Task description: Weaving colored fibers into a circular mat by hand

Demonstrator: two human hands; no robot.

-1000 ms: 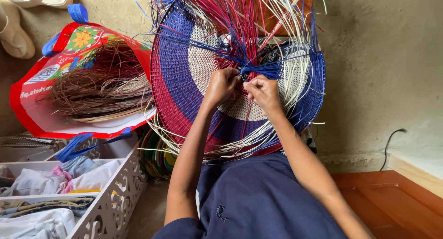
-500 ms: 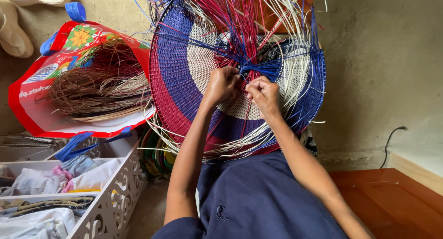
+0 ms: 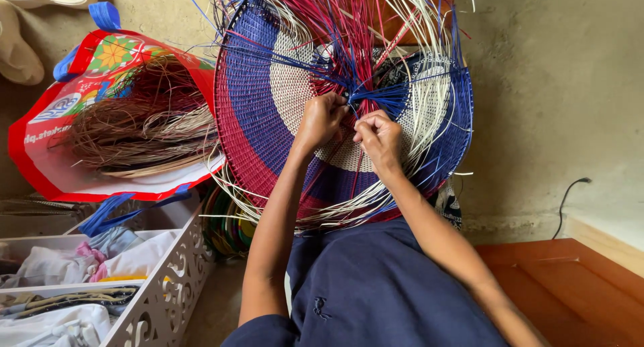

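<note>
Hardly anything has shifted since the earlier frames: your two hands sit at the same spot near the middle of the woven disc (image 3: 268, 119), with only a slight change in how the fingers curl.

Much is hard to read. Your fingertips are buried among the loose strands, so which strand each one holds cannot be made out. The upper edge of the disc runs out of the frame, and its lower rim is hidden behind your lap in dark blue cloth (image 3: 382, 293). What lies below the disc on the floor, a stack of coloured rims (image 3: 228, 226), shows only in part.

One round woven piece stands tilted against the wall (image 3: 550, 105) just beyond your knees. It has a cream centre, then a blue band and a red band, with a blue rim on the right. Long unwoven strands in red, blue and cream fan out from the middle, upward and around the edges.

Your left hand (image 3: 320, 121) is curled into a loose fist, knuckles up, pinching at the blue strands (image 3: 379, 95) that gather at the centre. Your right hand (image 3: 380, 138) is also curled, thumb and forefinger pressed together on a thin strand just beside the left.

One red bag (image 3: 47, 159) with blue handles lies open to the left, holding a bundle of brownish fibre (image 3: 134, 132). One white openwork crate (image 3: 168, 280) with folded cloths stands at lower left. One black cable (image 3: 570, 199) hangs on the wall at right.
</note>
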